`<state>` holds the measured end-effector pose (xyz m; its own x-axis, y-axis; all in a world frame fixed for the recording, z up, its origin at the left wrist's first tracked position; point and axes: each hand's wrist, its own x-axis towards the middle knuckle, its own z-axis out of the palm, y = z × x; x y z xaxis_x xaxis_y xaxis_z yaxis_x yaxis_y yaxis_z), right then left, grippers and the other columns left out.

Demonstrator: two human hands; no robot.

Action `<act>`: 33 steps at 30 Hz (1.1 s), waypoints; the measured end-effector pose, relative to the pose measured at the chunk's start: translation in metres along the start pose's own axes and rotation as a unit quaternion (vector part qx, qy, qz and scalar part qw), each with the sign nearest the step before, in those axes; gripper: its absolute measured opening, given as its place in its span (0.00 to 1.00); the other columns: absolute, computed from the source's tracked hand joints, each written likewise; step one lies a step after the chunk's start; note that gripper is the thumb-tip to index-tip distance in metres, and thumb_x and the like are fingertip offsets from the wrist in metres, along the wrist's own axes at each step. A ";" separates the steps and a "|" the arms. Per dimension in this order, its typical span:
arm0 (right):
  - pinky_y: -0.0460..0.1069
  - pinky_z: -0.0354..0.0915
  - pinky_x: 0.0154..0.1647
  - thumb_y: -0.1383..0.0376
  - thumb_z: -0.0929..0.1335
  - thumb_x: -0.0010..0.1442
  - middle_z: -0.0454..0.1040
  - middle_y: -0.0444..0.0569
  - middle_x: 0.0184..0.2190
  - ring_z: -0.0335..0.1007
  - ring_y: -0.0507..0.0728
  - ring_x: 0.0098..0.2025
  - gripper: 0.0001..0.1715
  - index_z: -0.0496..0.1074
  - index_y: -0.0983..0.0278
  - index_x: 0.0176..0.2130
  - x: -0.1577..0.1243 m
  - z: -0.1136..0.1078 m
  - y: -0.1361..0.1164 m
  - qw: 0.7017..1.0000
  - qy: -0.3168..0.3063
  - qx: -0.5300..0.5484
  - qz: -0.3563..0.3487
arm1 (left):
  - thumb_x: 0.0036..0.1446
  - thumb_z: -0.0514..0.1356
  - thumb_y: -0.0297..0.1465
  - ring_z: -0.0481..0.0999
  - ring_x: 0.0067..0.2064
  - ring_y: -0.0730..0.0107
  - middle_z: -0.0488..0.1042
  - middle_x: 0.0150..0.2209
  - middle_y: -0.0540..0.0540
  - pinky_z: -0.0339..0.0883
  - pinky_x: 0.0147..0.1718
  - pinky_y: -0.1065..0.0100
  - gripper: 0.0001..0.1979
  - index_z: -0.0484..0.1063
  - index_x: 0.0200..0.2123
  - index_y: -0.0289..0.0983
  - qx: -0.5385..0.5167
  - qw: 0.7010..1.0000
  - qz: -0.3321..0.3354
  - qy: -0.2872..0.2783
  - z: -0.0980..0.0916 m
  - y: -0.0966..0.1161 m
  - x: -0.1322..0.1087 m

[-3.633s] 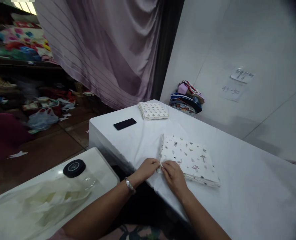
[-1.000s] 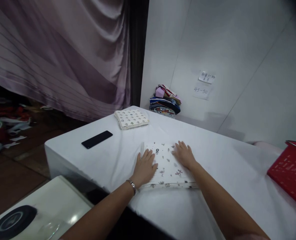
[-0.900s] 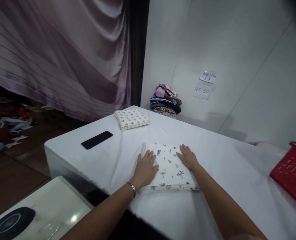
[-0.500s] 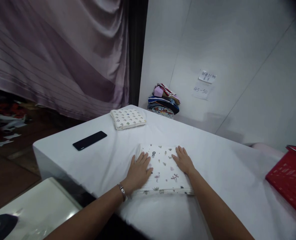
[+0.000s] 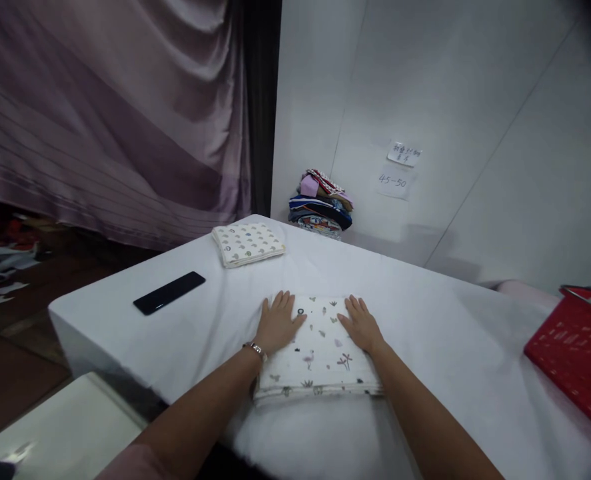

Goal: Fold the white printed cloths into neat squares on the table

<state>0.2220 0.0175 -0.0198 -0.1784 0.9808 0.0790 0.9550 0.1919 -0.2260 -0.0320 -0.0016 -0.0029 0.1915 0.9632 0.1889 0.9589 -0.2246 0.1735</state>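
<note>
A folded white cloth [image 5: 320, 353] printed with small plants and a pink flamingo lies in layers on the white-covered table [image 5: 455, 373]. My left hand [image 5: 278, 325] rests flat on its far left part, fingers stretched out, a bracelet at the wrist. Flat on the far right part lies my right hand [image 5: 361, 325], its fingers also extended. Neither hand grips anything. Farther back, near the table's far corner, is a second folded cloth [image 5: 248, 245] with a small repeated print.
A black phone [image 5: 169, 293] lies on the table at the left. Folded fabrics [image 5: 320, 203] are stacked beyond the far edge by the wall. A red basket [image 5: 575, 353] stands at the right. A pale, glossy surface [image 5: 60, 427] is at the lower left.
My left hand has slid forward along the cloth to its far left part. The right hand stays almost in place on the cloth. The whole view has shifted slightly.
</note>
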 end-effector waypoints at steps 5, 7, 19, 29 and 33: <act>0.58 0.49 0.59 0.50 0.53 0.62 0.40 0.50 0.65 0.29 0.62 0.66 0.36 0.48 0.67 0.63 -0.001 -0.004 -0.001 0.999 -0.026 -0.021 0.007 | 0.59 0.39 0.47 0.45 0.64 0.55 0.51 0.63 0.39 0.36 0.58 0.47 0.33 0.52 0.61 0.33 0.007 1.000 0.005 -0.014 0.001 0.002 0.002; 0.61 0.46 0.59 0.49 0.52 0.62 0.39 0.49 0.66 0.30 0.63 0.66 0.37 0.47 0.65 0.63 0.000 -0.011 -0.005 0.998 -0.052 -0.030 0.023 | 0.59 0.39 0.47 0.46 0.63 0.55 0.52 0.62 0.38 0.36 0.58 0.47 0.33 0.53 0.60 0.32 0.012 1.000 0.005 -0.020 0.001 0.003 0.004; 0.59 0.33 0.62 0.47 0.49 0.63 0.45 0.50 0.64 0.35 0.58 0.65 0.36 0.48 0.63 0.63 0.020 -0.001 -0.088 0.994 -0.029 -0.018 -0.104 | 0.60 0.38 0.45 0.49 0.62 0.53 0.56 0.60 0.37 0.38 0.57 0.44 0.31 0.55 0.59 0.31 0.010 1.000 0.010 0.007 0.004 0.003 0.004; 0.59 0.32 0.62 0.46 0.48 0.62 0.44 0.49 0.65 0.33 0.58 0.66 0.37 0.46 0.62 0.63 0.021 0.002 -0.085 0.994 -0.046 -0.007 -0.098 | 0.60 0.40 0.43 0.49 0.62 0.54 0.55 0.61 0.37 0.36 0.57 0.45 0.30 0.55 0.59 0.31 0.008 1.000 0.006 -0.002 0.003 0.003 0.005; 0.58 0.31 0.62 0.45 0.49 0.62 0.41 0.48 0.65 0.32 0.58 0.66 0.38 0.44 0.61 0.64 0.021 -0.006 -0.079 0.992 -0.080 0.002 -0.098 | 0.60 0.40 0.45 0.48 0.63 0.54 0.55 0.61 0.37 0.37 0.57 0.44 0.32 0.54 0.59 0.30 0.003 1.000 0.005 -0.002 0.003 0.002 0.005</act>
<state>0.1443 0.0223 0.0051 -0.3952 0.9180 -0.0330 0.8980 0.3785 -0.2245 -0.0280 0.0034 -0.0043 0.2019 0.9614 0.1868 0.9582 -0.2333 0.1654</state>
